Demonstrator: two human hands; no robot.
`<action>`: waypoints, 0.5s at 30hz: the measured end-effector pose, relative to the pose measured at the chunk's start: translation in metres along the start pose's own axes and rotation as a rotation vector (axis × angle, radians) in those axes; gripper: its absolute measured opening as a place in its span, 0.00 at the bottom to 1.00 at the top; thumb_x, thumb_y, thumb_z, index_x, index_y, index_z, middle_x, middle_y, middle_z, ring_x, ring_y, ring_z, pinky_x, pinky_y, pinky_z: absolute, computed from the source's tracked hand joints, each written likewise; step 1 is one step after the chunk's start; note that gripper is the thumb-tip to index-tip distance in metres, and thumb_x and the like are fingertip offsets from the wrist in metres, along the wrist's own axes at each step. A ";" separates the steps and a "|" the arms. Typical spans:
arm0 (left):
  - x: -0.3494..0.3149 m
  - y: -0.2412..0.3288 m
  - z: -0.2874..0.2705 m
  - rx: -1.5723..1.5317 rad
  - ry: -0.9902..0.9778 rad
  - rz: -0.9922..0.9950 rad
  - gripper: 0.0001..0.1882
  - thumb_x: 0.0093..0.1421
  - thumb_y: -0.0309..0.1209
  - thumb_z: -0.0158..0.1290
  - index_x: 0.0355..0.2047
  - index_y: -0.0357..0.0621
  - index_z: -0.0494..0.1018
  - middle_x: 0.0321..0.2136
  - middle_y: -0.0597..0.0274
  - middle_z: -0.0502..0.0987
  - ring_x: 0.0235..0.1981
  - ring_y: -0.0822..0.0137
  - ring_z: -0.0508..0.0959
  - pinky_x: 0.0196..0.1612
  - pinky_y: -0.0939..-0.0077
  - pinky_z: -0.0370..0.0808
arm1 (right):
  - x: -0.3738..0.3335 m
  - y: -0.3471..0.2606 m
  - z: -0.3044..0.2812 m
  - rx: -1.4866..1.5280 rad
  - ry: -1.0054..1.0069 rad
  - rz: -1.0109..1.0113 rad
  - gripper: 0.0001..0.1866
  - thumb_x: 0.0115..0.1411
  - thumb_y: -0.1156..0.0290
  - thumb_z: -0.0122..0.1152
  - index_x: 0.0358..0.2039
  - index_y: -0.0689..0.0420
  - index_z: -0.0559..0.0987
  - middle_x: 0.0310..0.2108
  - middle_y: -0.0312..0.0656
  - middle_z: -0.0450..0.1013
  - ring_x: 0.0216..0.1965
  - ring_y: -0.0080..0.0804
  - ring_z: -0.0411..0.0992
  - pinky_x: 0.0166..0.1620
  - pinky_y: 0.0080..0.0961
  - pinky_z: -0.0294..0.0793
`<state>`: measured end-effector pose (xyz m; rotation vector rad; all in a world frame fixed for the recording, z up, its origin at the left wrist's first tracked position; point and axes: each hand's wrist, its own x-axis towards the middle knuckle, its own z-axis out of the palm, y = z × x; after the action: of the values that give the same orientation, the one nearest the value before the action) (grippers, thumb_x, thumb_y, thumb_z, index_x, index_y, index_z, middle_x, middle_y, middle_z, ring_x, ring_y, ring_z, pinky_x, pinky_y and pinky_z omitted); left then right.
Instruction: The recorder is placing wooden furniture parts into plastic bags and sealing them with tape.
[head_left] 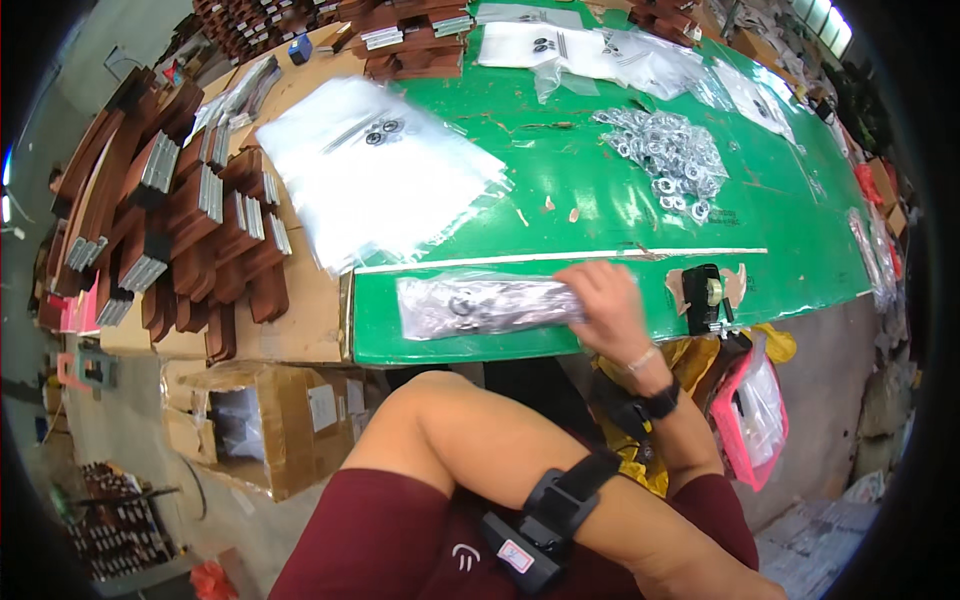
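My right hand (612,308), slightly blurred, has its fingers closed on the right end of a long, flattened clear plastic bag (480,305) with dark print. The bag lies along the near edge of the green tabletop (560,220), and what is inside it is hard to make out. Bent at the elbow, my left arm crosses low in front of my body toward the lower right. Only the back part of my left hand (700,572) shows at the bottom edge; its fingers are out of sight. Black straps circle both wrists.
Flat printed plastic bags (370,180) lie spread at the left. Beyond are clear ring-shaped pieces (670,160) in a heap. A black tape dispenser (705,298) stands near the right front. Stacked brown bars with metal ends (215,215) and an opened cardboard box (265,425) are at left.
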<state>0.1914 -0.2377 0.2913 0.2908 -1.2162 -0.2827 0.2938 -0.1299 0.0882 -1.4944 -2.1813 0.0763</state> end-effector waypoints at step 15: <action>-0.015 0.035 -0.039 0.440 0.253 -0.134 0.25 0.75 0.34 0.39 0.65 0.35 0.49 0.43 0.52 0.74 0.44 0.69 0.72 0.46 0.72 0.69 | -0.231 0.306 -0.185 -0.561 0.371 1.150 0.39 0.57 0.53 0.67 0.63 0.62 0.68 0.58 0.53 0.71 0.59 0.48 0.70 0.61 0.36 0.66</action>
<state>0.2254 -0.1969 0.2792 0.7687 -1.0003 -0.0856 0.7007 -0.2552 0.0707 -2.6255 -0.8545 -0.4229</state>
